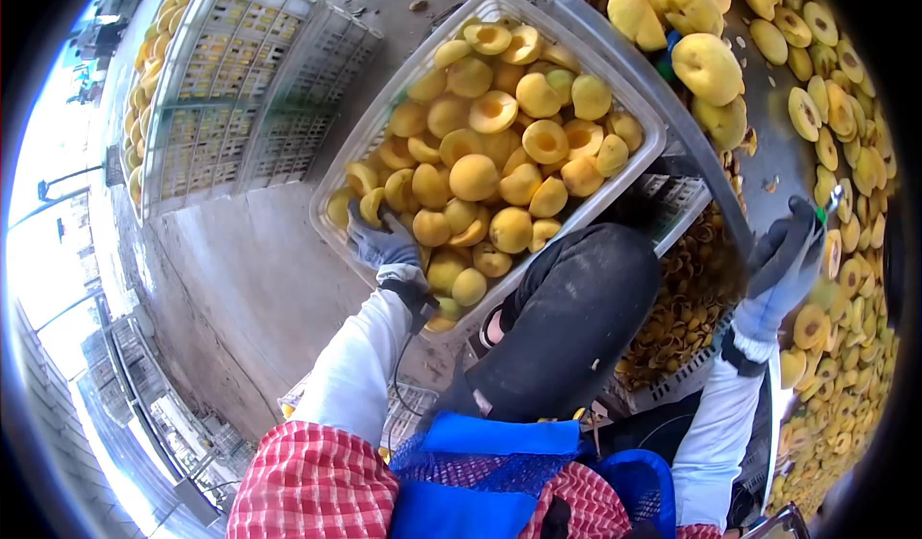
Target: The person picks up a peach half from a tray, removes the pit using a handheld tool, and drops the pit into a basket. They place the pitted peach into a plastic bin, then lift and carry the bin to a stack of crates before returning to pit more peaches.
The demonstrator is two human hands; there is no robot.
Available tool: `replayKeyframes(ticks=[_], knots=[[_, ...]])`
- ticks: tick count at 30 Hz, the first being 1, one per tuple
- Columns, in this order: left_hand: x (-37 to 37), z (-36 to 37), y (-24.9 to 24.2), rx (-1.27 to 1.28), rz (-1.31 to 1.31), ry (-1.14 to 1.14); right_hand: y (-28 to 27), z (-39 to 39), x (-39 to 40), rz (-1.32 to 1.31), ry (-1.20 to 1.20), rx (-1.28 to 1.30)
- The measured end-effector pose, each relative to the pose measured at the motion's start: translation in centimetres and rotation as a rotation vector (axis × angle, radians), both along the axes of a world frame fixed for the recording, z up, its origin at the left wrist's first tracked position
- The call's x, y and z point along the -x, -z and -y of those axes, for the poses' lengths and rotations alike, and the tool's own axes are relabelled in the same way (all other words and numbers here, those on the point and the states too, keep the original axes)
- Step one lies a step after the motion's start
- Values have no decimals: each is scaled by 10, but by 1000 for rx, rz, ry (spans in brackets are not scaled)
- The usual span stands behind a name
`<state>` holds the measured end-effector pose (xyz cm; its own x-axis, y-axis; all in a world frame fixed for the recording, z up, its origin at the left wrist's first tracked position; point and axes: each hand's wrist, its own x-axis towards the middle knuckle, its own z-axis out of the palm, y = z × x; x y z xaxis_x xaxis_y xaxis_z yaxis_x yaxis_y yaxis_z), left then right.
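Note:
A translucent crate (493,0) full of halved yellow fruit stands on the floor in front of me. My left hand (384,243), in a grey glove, reaches into its left corner, with its fingers bent against a fruit half (371,206). On the right, my right hand (786,261), also gloved, is closed around a small tool with a green part and a shiny metal tip (836,196). That tool is held over the metal table (778,155), beside fruit halves spread along it. No fruit shows in my right hand.
Stacked white crates (216,107) with fruit stand at the left. The table's raised metal edge (663,88) runs between the translucent crate and the tabletop fruit. Below it, a crate of small brown pieces (677,333) sits beside my knee (605,289).

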<state>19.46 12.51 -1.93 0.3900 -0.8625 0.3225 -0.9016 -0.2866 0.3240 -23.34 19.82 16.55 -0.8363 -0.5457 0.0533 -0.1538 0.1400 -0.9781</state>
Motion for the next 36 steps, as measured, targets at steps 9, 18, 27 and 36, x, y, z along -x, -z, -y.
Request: replayKeyframes(ticks=[9,18,27,36], knots=[[11,8,5,-37,-57,-24,1,22,3,3,136,-205],[-8,9,-5,-112,-128,-59,14,23,18,204,72,-339],[-12,91,-91,-174,-18,328,35,13,29,-65,75,-504],[23,95,-88,-569,-49,656,20,26,14,-36,93,-568]])
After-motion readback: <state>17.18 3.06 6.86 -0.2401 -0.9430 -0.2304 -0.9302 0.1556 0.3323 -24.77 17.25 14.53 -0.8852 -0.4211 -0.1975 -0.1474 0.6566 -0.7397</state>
